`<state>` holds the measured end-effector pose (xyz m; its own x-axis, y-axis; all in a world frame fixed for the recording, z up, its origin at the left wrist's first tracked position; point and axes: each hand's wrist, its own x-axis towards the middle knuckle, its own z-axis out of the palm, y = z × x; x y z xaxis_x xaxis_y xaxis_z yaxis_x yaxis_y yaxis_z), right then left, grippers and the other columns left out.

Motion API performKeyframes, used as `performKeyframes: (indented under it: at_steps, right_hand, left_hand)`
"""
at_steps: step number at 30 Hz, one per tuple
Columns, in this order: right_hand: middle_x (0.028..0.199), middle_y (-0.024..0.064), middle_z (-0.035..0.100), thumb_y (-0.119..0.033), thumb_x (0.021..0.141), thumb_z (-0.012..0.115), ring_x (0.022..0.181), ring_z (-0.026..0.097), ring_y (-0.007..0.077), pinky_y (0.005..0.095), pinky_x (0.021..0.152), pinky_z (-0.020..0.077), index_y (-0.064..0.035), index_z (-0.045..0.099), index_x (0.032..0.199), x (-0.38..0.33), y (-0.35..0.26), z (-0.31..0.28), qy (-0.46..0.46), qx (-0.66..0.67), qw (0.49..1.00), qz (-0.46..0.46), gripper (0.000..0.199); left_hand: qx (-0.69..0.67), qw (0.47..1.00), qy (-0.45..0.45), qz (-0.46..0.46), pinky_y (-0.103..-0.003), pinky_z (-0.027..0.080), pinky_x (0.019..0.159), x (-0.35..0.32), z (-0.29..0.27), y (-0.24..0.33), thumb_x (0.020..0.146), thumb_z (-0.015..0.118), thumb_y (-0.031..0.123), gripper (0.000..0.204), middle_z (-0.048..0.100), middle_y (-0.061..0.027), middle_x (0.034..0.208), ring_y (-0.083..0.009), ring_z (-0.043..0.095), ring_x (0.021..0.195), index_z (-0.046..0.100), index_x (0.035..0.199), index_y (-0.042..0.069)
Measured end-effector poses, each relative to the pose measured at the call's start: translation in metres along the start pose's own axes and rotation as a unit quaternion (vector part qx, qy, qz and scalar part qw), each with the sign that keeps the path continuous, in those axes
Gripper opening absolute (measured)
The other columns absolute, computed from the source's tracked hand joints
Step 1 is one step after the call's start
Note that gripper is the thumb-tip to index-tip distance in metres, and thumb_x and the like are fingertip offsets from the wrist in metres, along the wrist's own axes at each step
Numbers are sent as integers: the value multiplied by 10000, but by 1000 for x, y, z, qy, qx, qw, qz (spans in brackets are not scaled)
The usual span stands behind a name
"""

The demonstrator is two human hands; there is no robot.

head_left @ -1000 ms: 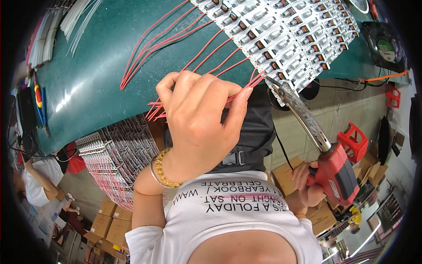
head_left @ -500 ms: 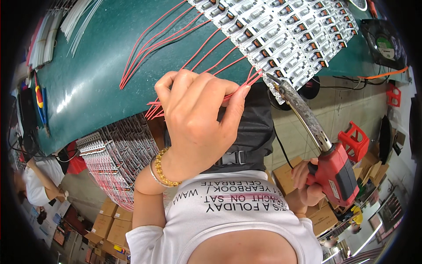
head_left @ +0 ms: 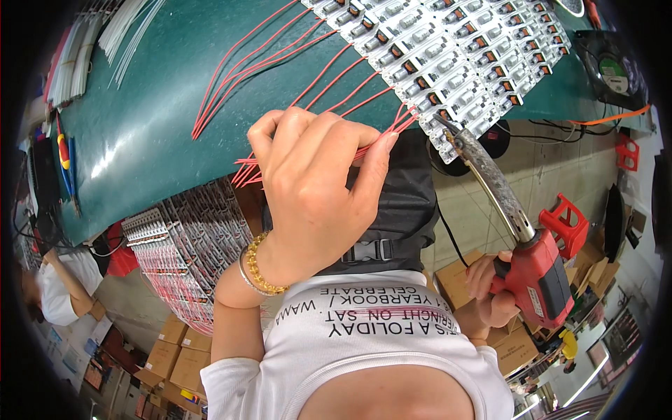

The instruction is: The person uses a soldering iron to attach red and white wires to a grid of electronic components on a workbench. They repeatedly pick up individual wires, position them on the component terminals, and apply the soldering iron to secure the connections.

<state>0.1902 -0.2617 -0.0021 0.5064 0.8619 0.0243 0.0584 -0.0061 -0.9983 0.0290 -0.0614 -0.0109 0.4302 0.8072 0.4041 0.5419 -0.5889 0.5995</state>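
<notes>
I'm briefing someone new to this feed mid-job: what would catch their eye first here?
Most likely the red and black soldering gun in the right hand at lower right, its long metal barrel slanting up toward the near corner of the white panel of small boards. Next, the left hand mid-picture, pinching a bundle of thin red wires beside that corner. Beyond it, more red wires trail over the green bench.

Head-worn fisheye looks down from close above
</notes>
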Motion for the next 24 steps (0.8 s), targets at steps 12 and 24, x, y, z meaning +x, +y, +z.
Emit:
performKeyframes:
  at_steps: [12,24]
  right_hand:
    - [483,-22,433,-545,829,537,382,415,109,250,430,375,47,373,1232,7,-5,-4,-14,17,999,-33,735]
    - [485,-17,431,-610,798,513,423,426,112,259,460,361,15,410,1210,-11,1,-17,-35,6,998,55,756]
  left_hand:
    - [1,1000,16,10,-327,332,749,-1,3,-3,688,720,78,124,557,-2,654,-182,497,645,596,679,80]
    - [-35,999,-39,13,-324,338,821,-1,-1,8,678,710,29,121,608,-21,747,-184,544,743,595,688,63]
